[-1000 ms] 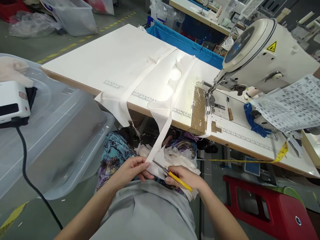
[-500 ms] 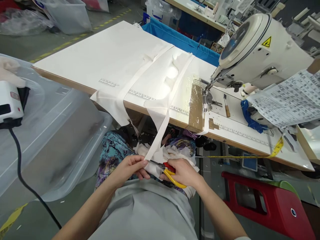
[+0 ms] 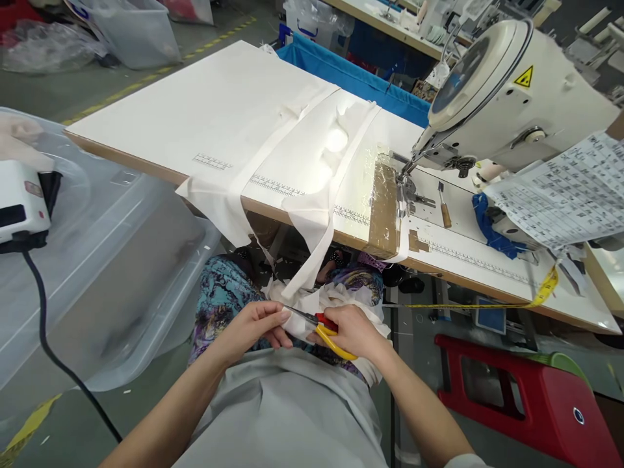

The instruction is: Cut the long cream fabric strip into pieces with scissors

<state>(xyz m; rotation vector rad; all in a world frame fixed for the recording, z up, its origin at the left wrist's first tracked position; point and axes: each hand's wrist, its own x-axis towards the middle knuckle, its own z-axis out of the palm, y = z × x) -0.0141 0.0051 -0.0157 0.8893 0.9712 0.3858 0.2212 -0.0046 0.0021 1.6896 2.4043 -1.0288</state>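
From where I stand, the white fabric strip (image 3: 312, 261) hangs over the near edge of the table (image 3: 170, 110); it should handle light and limp, best pinched flat near its lower end. The right hand (image 3: 355, 331) grips the scissors (image 3: 328, 333); the left hand (image 3: 260, 323) pinches, on what I cannot tell

Grey-green floor (image 3: 68, 442); yellow-and-black tape line (image 3: 104, 101) running past left edge of white, brown-sided worktop (image 3: 160, 117). Red stool (image 3: 560, 396) low beside near right corner. Second worktop (image 3: 390, 30), also pale-topped, beyond far edge. Bright patch of light (image 3: 337, 138) glaring on worktop, left of right half.
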